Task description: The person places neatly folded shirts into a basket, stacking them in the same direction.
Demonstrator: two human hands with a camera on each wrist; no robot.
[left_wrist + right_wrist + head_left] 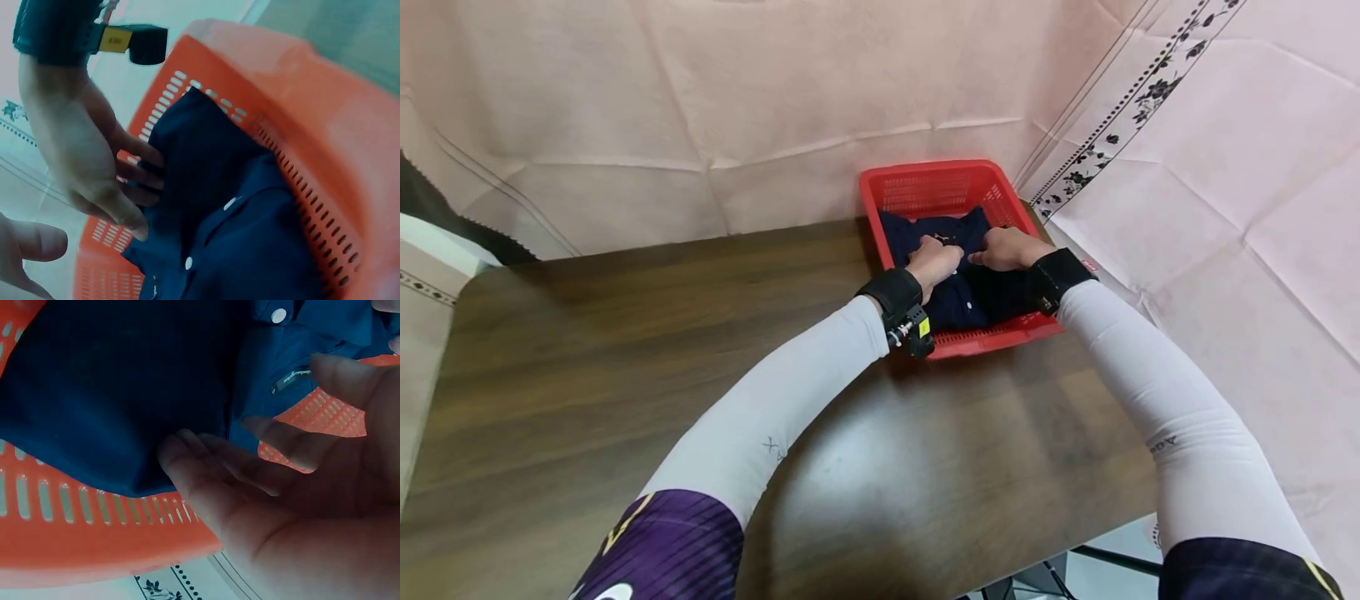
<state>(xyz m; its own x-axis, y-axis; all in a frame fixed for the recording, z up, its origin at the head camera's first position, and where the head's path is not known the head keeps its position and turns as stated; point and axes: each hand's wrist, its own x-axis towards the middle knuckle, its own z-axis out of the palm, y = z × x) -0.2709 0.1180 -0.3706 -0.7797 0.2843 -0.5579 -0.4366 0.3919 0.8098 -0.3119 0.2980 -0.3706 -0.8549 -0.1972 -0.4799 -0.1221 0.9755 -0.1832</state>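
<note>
A folded dark navy buttoned shirt (951, 304) with white buttons lies in a red plastic basket (977, 342). My left hand (934, 262) is over the shirt's left part, fingers loosely bent and holding nothing; only its thumb side (28, 247) shows at the left edge of the left wrist view. From the basket's right side my right hand (1011, 248) reaches in. In the right wrist view, the extended fingers (206, 481) of that hand rest on the shirt's edge beside the basket wall. A small lettered label (292, 379) shows on the cloth near a button.
The basket stands at the back right of a brown wooden table (625, 350). Pale pink sheeting (790, 100) hangs behind, and more with a floral border (1105, 142) hangs at the right. Dark bars and cables (1052, 575) show below the table's front edge.
</note>
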